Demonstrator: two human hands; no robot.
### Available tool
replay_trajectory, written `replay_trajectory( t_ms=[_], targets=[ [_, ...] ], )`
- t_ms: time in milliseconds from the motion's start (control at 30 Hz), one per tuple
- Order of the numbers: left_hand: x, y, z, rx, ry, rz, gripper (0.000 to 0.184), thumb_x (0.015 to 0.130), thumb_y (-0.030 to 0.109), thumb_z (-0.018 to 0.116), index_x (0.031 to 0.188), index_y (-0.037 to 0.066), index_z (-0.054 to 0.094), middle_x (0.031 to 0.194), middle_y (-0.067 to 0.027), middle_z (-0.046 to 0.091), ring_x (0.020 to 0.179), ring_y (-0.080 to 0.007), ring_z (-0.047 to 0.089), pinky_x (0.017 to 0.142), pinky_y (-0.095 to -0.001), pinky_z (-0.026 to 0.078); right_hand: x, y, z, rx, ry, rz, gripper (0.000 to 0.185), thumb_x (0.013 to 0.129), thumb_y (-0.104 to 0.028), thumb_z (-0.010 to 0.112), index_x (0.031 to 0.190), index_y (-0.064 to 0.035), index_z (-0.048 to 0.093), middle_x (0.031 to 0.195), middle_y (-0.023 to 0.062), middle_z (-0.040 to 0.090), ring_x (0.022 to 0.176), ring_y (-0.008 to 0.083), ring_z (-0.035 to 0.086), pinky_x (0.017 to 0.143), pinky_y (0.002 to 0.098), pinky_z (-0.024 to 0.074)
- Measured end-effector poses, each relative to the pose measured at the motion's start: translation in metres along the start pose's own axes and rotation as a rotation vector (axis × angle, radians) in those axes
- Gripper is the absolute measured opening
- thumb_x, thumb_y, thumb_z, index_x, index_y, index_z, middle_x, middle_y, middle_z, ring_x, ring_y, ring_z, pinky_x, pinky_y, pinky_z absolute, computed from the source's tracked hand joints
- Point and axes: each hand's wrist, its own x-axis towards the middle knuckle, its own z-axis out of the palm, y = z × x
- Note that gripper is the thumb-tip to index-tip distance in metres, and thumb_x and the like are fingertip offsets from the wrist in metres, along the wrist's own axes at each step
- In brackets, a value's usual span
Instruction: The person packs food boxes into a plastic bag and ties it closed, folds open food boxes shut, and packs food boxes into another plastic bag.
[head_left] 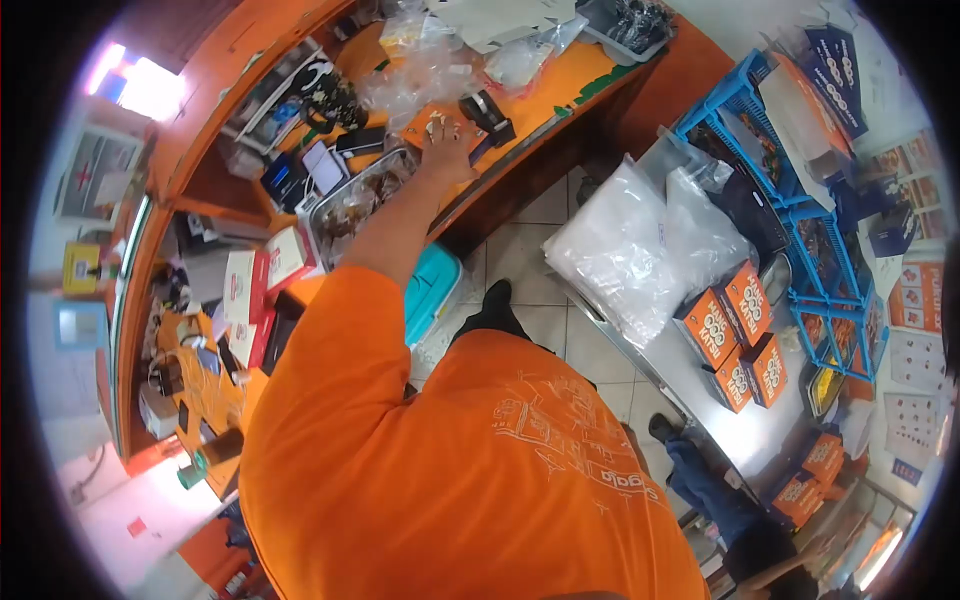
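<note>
My left arm, in an orange sleeve, reaches forward to the orange counter. My left hand (447,152) lies palm down with its fingers spread over a small orange item with white marks, perhaps a box; the hand covers much of it. Just right of the fingers stands a black tape dispenser (487,118). A tray of plastic-wrapped brown items (365,203) sits beside my forearm. Clear plastic bags (415,85) are heaped beyond the hand. My right hand is out of view.
On the right, a metal table (735,425) bears stacked clear bags (625,245) and orange printed boxes (748,303). Blue plastic crates (815,255) stand behind it. A teal-lidded container (430,290) is below the counter. Another person's jeans leg (700,480) shows at lower right.
</note>
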Motion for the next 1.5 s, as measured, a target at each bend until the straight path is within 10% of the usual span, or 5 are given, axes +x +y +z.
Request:
replay_trajectory(
  t_ms=[133,400,800,1067,1500],
  targets=[
    [0.018,-0.009,-0.005,0.175,-0.149,0.146,0.117,0.068,0.041,0.083,0.155,0.021,0.008,0.157,-0.0221,0.018,0.146,-0.045,0.008,0.115,-0.0601,0.016,0.039,-0.223,-0.191,0.879,0.276,0.61,0.035,0.09,-0.024,0.056,0.118,-0.0021,0.062,0.1,0.0129,0.07,0.079,0.0192,0.069,0.069,0.0336,0.0522],
    [0.026,-0.033,0.0,-0.007,0.001,0.608,0.092,0.064,0.024,0.082,0.141,0.006,0.033,0.149,-0.0256,0.03,0.133,-0.0471,0.035,0.11,-0.053,0.033,0.086,-0.31,-0.228,0.817,0.383,0.59,0.038,0.086,-0.03,0.055,0.114,-0.007,0.066,0.105,0.0194,0.069,0.099,0.0336,0.066,0.087,0.0401,0.0516],
    [0.015,-0.009,-0.038,0.37,-0.402,0.736,0.139,0.051,0.042,0.092,0.155,0.011,0.005,0.159,-0.022,0.013,0.145,-0.0416,0.019,0.116,-0.0526,0.022,0.113,-0.301,-0.158,0.859,0.446,0.856,0.038,0.082,-0.034,0.058,0.109,-0.0094,0.069,0.107,0.0182,0.069,0.101,0.0345,0.065,0.09,0.0417,0.0512],
    [0.032,-0.036,-0.024,0.337,-0.09,1.005,0.113,0.054,0.021,0.085,0.148,0.018,0.023,0.132,-0.022,0.04,0.128,-0.0437,0.035,0.109,-0.0562,0.027,0.093,-0.308,-0.158,0.869,0.398,0.996,0.04,0.082,-0.026,0.053,0.109,-0.0016,0.07,0.119,0.0216,0.064,0.114,0.0368,0.06,0.097,0.0426,0.0477],
    [-0.035,0.078,-0.071,0.381,-0.145,1.132,0.111,0.06,0.041,0.08,0.151,0.01,0.024,0.12,-0.0198,0.041,0.113,-0.0412,0.044,0.098,-0.0543,0.034,0.109,-0.306,-0.168,0.88,0.537,0.858,0.039,0.084,-0.029,0.054,0.108,-0.0022,0.069,0.114,0.0215,0.066,0.107,0.0355,0.063,0.093,0.0438,0.0493]
  ],
)
